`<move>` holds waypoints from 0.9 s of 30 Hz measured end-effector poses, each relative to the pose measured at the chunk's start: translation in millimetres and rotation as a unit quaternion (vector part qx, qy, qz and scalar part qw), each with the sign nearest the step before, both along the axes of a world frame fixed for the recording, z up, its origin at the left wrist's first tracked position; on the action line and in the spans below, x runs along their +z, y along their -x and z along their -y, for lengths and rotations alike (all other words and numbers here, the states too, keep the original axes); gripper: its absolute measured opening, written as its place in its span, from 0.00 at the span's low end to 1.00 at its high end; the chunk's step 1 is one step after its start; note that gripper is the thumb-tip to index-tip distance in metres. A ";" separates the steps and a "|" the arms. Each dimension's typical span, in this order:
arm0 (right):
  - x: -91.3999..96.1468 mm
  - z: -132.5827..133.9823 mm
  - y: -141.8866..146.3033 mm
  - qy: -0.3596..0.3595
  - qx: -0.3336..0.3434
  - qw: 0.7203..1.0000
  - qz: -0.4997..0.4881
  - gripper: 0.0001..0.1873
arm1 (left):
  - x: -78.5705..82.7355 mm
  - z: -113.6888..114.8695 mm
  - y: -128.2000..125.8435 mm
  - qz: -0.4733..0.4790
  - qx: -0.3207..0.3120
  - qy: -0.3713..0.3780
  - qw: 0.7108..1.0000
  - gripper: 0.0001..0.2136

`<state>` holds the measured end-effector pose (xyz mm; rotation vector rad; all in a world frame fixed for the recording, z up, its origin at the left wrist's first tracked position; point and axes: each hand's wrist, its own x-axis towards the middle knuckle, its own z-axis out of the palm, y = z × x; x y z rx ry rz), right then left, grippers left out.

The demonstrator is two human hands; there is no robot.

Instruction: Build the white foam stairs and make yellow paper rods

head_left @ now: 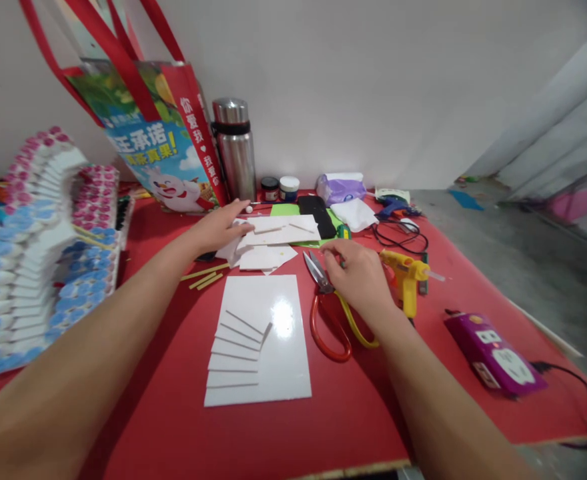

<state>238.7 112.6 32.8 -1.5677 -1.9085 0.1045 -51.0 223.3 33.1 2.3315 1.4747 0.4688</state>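
Observation:
My left hand (pixel 222 230) reaches over a pile of white board pieces (pixel 278 230), its fingers apart and the fingertips at the pile's left edge. My right hand (pixel 357 268) is curled, thumb and index fingertips close together, just right of the scissors' blades; whether anything small is between them I cannot make out. The scissors (pixel 327 290), with one red and one yellow handle, lie partly open on the table. Between my arms lies a glossy white board (pixel 286 353), with several thin overlapping white strips (pixel 236 353) fanned in steps on its left half.
Several tan sticks (pixel 206 280) lie left of the board. A yellow glue gun (pixel 406 277) and a purple box (pixel 493 353) with a cord are at right. Behind stand a steel flask (pixel 236 150) and a printed bag (pixel 173 147). Blue-and-pink trimmed white shapes (pixel 33 280) fill the left.

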 end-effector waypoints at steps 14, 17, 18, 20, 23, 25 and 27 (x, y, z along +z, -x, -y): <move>-0.6 3.0 5.9 0.021 0.022 0.999 -0.010 0.12 | -23.2 77.3 60.7 -0.067 0.081 -0.062 0.993 0.30; 0.0 1.4 3.4 0.006 0.012 1.000 -0.017 0.11 | -12.3 87.5 52.4 -0.003 0.125 -0.109 0.986 0.28; 0.4 1.1 2.9 0.001 0.011 1.000 -0.018 0.11 | -7.4 92.2 48.4 0.023 0.142 -0.126 0.982 0.27; 2.1 1.9 3.1 -0.004 0.014 1.000 -0.018 0.11 | 0.5 101.8 39.8 0.076 0.175 -0.148 0.970 0.23; 7.4 8.3 7.3 -0.007 0.021 1.000 -0.020 0.11 | 1.3 110.9 32.7 0.153 0.201 -0.177 0.951 0.17; 12.3 16.0 11.9 -0.007 0.037 0.999 -0.024 0.11 | -6.1 111.0 35.7 0.193 0.220 -0.206 0.934 0.15; 17.1 24.7 16.8 -0.004 0.061 0.998 -0.025 0.11 | -16.5 108.2 43.1 0.228 0.240 -0.233 0.914 0.16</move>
